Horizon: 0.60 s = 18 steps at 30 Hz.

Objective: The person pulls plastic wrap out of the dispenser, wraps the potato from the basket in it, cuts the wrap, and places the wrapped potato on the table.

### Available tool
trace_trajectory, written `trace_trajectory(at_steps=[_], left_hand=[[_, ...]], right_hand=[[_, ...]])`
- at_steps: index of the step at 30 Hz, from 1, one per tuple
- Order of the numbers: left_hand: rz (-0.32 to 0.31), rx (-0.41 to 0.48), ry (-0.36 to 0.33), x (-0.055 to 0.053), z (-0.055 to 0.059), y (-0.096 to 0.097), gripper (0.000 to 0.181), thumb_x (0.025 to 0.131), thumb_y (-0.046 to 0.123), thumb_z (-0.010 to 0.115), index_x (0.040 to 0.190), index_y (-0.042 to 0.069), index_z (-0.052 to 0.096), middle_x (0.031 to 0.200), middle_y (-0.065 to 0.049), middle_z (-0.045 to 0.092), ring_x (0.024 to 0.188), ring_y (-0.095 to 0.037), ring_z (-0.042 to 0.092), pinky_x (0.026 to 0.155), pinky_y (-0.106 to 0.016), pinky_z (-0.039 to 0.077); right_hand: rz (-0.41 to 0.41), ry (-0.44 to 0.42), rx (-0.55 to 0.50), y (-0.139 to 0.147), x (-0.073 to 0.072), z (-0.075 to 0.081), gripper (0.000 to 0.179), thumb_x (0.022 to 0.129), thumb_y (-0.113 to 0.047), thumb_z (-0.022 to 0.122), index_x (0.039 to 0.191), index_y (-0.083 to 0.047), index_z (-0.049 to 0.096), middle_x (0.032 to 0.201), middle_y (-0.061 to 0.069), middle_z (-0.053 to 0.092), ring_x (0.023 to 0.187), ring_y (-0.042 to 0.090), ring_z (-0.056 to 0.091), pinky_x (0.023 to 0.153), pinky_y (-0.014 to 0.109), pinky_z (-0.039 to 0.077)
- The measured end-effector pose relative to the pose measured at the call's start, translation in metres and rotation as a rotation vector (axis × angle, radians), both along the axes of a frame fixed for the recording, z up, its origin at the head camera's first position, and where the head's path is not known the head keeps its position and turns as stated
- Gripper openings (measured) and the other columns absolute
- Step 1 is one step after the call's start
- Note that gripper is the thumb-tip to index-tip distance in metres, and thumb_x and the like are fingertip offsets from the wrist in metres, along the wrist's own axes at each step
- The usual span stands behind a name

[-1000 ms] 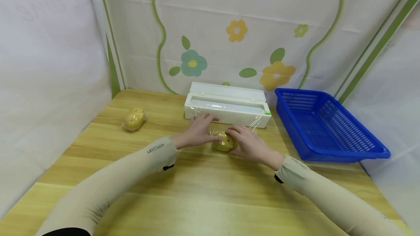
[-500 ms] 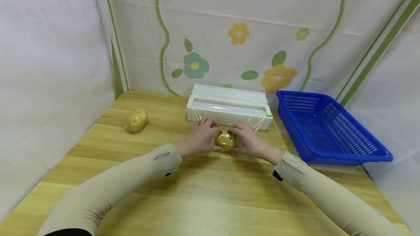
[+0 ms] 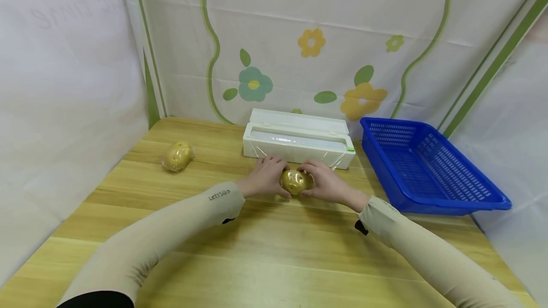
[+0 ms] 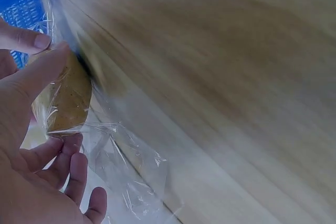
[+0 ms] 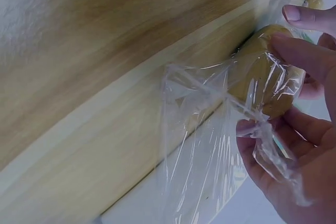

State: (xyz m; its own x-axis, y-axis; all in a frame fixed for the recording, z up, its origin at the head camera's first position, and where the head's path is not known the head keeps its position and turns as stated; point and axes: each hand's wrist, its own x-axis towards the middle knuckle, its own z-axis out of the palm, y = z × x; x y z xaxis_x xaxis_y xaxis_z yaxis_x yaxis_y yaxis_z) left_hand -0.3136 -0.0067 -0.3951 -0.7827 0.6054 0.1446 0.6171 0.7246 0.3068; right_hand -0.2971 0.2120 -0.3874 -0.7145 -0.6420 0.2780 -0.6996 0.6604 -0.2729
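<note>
Between both hands is a potato (image 3: 293, 182) partly covered in clear plastic wrap (image 5: 197, 124). My left hand (image 3: 269, 177) grips its left end, thumb on the near side and fingers on the far side. The right hand (image 3: 325, 183) holds the opposite end in the same way, with a twisted strand of wrap by its fingers in the right wrist view. Loose film hangs off the potato in the left wrist view and stretches back to a white wrap dispenser (image 3: 295, 158), whose lid stands up.
A second potato (image 3: 177, 156), wrapped in film, lies at the left on the wooden table (image 3: 265, 255). To the right sits a blue plastic basket (image 3: 394, 189). A flower-printed cloth (image 3: 282, 75) hangs behind the table.
The left hand has moved right and closed in on the potato, its fingers now curled round the left end. The right hand keeps its hold. The potato has turned slightly.
</note>
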Motion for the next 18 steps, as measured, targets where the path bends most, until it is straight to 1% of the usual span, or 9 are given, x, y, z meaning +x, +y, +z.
trace_trajectory(at_steps=[3,5,7,9,10,11,13,16,18], left_hand=[[0.001,0.004,-0.018,-0.002,-0.001,0.001,0.071,0.065,0.045,0.091,0.12,0.012,0.06,0.12,-0.003,0.057,0.117,-0.026,0.045,0.1,-0.05,0.032],[-0.001,0.019,-0.031,-0.004,-0.002,0.002,0.069,0.067,0.042,0.091,0.121,0.012,0.061,0.12,-0.003,0.058,0.116,-0.026,0.045,0.1,-0.051,0.032],[-0.001,0.033,-0.042,-0.005,-0.004,0.001,0.069,0.068,0.041,0.091,0.123,0.012,0.061,0.121,-0.002,0.059,0.116,-0.026,0.046,0.1,-0.051,0.031],[-0.002,0.047,-0.052,-0.007,-0.006,0.0,0.069,0.069,0.04,0.09,0.125,0.012,0.062,0.122,-0.002,0.06,0.116,-0.026,0.046,0.1,-0.052,0.031],[-0.005,0.049,-0.054,-0.008,-0.007,0.0,0.069,0.069,0.04,0.09,0.125,0.013,0.062,0.122,-0.001,0.061,0.115,-0.026,0.046,0.1,-0.052,0.031],[-0.008,0.048,-0.053,-0.01,-0.008,-0.001,0.069,0.07,0.041,0.089,0.126,0.013,0.062,0.123,-0.001,0.061,0.116,-0.026,0.047,0.1,-0.053,0.031],[-0.02,0.048,-0.052,-0.012,-0.009,-0.003,0.07,0.071,0.043,0.088,0.129,0.014,0.061,0.126,-0.001,0.06,0.118,-0.027,0.046,0.101,-0.055,0.029],[-0.044,0.035,-0.058,-0.015,-0.009,-0.004,0.071,0.073,0.045,0.086,0.132,0.015,0.06,0.13,-0.002,0.059,0.119,-0.028,0.045,0.102,-0.057,0.028],[-0.055,0.022,-0.062,-0.017,-0.007,-0.005,0.071,0.075,0.046,0.084,0.134,0.016,0.06,0.13,-0.001,0.059,0.118,-0.027,0.045,0.102,-0.058,0.027]], right_hand=[[-0.017,-0.025,0.006,0.001,0.0,0.0,0.063,0.069,-0.018,0.091,0.122,0.003,0.062,0.116,0.013,0.06,0.104,0.027,0.056,0.089,0.045,0.047],[-0.033,-0.057,0.019,0.002,0.001,0.001,0.065,0.071,-0.021,0.09,0.125,0.002,0.061,0.119,0.012,0.059,0.106,0.028,0.056,0.091,0.045,0.047],[-0.054,-0.08,0.032,0.004,0.003,0.002,0.072,0.072,-0.026,0.089,0.13,0.003,0.057,0.125,0.014,0.056,0.112,0.03,0.054,0.094,0.047,0.046],[-0.07,-0.073,0.036,0.006,0.006,0.003,0.08,0.072,-0.031,0.09,0.135,0.003,0.054,0.129,0.016,0.052,0.117,0.033,0.05,0.098,0.05,0.042],[-0.075,-0.046,0.04,0.007,0.008,0.004,0.083,0.071,-0.032,0.09,0.136,0.002,0.053,0.131,0.016,0.051,0.118,0.034,0.049,0.099,0.052,0.04],[-0.075,0.001,0.045,0.008,0.01,0.005,0.085,0.069,-0.033,0.091,0.136,0.003,0.052,0.131,0.017,0.05,0.118,0.035,0.048,0.099,0.053,0.039],[-0.061,0.117,0.044,0.008,0.013,0.005,0.085,0.067,-0.032,0.092,0.134,0.003,0.053,0.129,0.018,0.049,0.116,0.037,0.049,0.097,0.054,0.039],[-0.002,0.286,0.049,0.006,0.016,0.002,0.075,0.065,-0.029,0.093,0.125,0.002,0.059,0.121,0.018,0.052,0.108,0.035,0.052,0.092,0.052,0.043],[0.046,0.345,0.06,0.003,0.017,-0.001,0.07,0.065,-0.026,0.093,0.121,0.001,0.061,0.119,0.017,0.054,0.107,0.034,0.052,0.091,0.05,0.044]])
